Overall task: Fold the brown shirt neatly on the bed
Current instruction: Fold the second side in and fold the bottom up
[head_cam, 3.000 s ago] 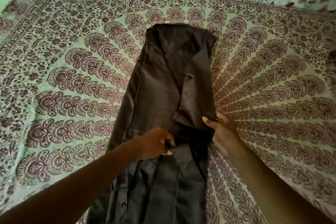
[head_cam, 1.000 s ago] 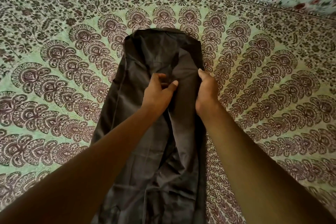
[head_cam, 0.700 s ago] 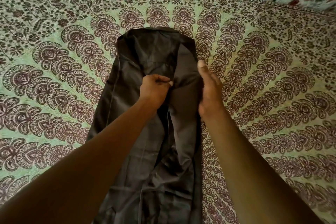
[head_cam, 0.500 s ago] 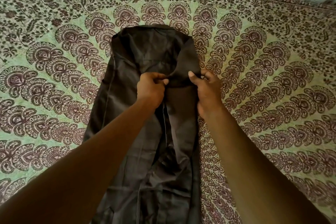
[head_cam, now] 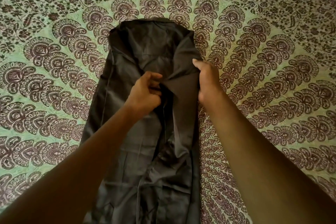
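Brown shirt (head_cam: pixel 145 151) pinched between both hands' fingers (head_cam: pixel 154 78).

The brown shirt (head_cam: pixel 145 132) lies as a long narrow strip on the bed (head_cam: pixel 54 60), which wears a green spread printed with dark fan motifs. The left hand (head_cam: pixel 145 91) pinches a fold near the shirt's middle (fingers curled into the cloth), and the right hand (head_cam: pixel 207 80) grips its right edge just beside it.
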Demonstrator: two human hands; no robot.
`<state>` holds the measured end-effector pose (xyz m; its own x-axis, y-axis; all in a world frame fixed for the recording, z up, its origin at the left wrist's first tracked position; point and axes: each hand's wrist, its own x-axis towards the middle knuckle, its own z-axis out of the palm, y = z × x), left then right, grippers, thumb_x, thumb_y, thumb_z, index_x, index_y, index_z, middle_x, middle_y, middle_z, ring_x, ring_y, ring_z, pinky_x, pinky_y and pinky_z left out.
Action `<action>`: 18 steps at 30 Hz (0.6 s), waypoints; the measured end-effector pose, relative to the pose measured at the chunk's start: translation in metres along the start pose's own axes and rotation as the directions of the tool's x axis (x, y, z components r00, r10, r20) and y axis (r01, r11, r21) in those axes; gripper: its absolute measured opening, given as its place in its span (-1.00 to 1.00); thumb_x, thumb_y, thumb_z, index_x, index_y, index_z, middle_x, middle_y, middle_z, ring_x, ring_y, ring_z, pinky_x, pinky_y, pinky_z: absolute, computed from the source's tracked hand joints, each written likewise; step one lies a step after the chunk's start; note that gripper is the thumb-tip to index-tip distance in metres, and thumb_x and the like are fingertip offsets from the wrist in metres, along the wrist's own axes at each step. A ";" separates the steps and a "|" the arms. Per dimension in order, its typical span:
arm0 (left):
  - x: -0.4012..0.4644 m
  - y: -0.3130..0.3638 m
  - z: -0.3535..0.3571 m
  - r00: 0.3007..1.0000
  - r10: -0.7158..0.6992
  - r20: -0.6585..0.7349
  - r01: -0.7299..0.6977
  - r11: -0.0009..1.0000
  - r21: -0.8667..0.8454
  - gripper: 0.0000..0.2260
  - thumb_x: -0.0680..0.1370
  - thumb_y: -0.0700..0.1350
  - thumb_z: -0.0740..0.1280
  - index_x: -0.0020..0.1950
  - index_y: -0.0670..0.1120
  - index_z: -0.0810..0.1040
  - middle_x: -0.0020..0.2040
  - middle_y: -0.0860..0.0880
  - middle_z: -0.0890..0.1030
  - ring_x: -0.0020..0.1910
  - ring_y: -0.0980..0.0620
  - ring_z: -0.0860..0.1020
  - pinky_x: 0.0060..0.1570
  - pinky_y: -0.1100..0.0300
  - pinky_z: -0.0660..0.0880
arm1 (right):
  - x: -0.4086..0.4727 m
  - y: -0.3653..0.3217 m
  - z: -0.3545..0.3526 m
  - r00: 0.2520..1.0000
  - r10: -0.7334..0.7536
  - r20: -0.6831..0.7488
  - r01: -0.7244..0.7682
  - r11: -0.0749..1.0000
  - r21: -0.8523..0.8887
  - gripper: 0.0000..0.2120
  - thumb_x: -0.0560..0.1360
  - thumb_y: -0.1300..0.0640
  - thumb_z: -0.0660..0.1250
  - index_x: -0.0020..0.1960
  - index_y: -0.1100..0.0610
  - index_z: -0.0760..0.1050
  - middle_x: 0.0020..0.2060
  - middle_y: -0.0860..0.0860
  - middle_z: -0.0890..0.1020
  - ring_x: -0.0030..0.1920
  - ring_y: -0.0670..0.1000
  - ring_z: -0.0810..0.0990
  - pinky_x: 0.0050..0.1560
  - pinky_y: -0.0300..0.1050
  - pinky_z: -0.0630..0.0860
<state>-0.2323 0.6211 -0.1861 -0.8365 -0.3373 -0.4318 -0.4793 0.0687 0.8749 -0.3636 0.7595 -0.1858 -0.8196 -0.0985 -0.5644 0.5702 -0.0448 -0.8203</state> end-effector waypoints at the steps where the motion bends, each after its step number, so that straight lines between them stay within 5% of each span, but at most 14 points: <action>1: -0.002 -0.004 0.001 1.000 0.031 -0.003 -0.030 0.997 0.074 -0.39 0.37 -0.45 0.48 0.31 0.00 0.46 0.07 -0.01 0.61 0.01 0.01 0.66 -0.15 0.26 0.61 | 0.000 0.000 0.000 1.000 0.012 0.003 -0.012 1.000 -0.008 -0.78 0.59 0.16 0.37 0.17 0.26 0.59 0.06 0.22 0.70 0.03 0.20 0.70 -0.03 0.02 0.68; 4: -0.005 -0.002 0.014 0.989 0.142 -0.050 -0.123 0.954 0.273 -0.43 0.37 -0.21 0.58 0.27 0.03 0.40 0.00 0.10 0.59 -0.08 0.13 0.64 -0.15 0.34 0.59 | 0.000 -0.002 0.000 1.000 0.009 -0.001 -0.009 0.998 -0.061 -0.72 0.63 0.03 0.34 0.22 0.20 0.60 0.14 0.18 0.69 0.15 0.19 0.68 0.19 0.13 0.64; 7: -0.008 0.008 0.028 0.973 0.198 -0.118 -0.126 0.886 0.447 -0.53 0.40 -0.09 0.53 0.14 0.02 0.32 0.08 0.02 0.57 0.01 -0.03 0.61 -0.07 -0.05 0.62 | -0.004 -0.001 0.000 1.000 0.017 0.007 -0.016 0.998 -0.067 -0.69 0.63 -0.02 0.34 0.23 0.17 0.62 0.13 0.16 0.70 0.14 0.17 0.69 0.21 0.17 0.63; 10: -0.008 0.013 0.032 0.961 0.211 -0.177 -0.106 0.877 0.469 -0.62 0.44 -0.16 0.49 0.12 -0.02 0.36 0.12 -0.02 0.56 0.05 -0.07 0.59 -0.03 -0.11 0.62 | -0.008 0.000 -0.001 1.000 0.022 0.012 -0.021 0.997 -0.072 -0.69 0.62 -0.02 0.34 0.22 0.18 0.62 0.11 0.17 0.71 0.11 0.18 0.70 0.18 0.17 0.65; 15: -0.008 0.002 0.026 0.968 0.127 -0.218 -0.050 0.943 0.328 -0.75 0.54 -0.34 0.32 0.10 -0.04 0.43 -0.07 -0.01 0.58 -0.14 0.02 0.63 -0.31 0.30 0.59 | -0.011 0.002 -0.004 0.996 -0.048 -0.074 0.039 0.993 -0.113 -0.81 0.60 0.19 0.36 0.15 0.28 0.58 0.06 0.18 0.68 0.07 0.18 0.67 0.14 0.08 0.63; 18: -0.004 0.000 0.023 0.956 0.150 -0.250 -0.058 0.938 0.342 -0.80 0.58 -0.33 0.25 0.12 -0.08 0.52 0.01 -0.06 0.60 -0.14 0.07 0.61 -0.36 0.44 0.47 | -0.013 0.004 -0.009 0.995 -0.018 -0.103 0.000 0.985 -0.174 -0.91 0.58 0.23 0.38 0.03 0.25 0.55 -0.09 0.14 0.64 -0.06 0.15 0.62 -0.05 -0.01 0.61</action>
<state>-0.2349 0.6439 -0.1897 -0.8056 -0.5473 -0.2269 -0.4920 0.4048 0.7708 -0.3512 0.7698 -0.1826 -0.8311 0.0049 -0.5560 0.5519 0.1290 -0.8239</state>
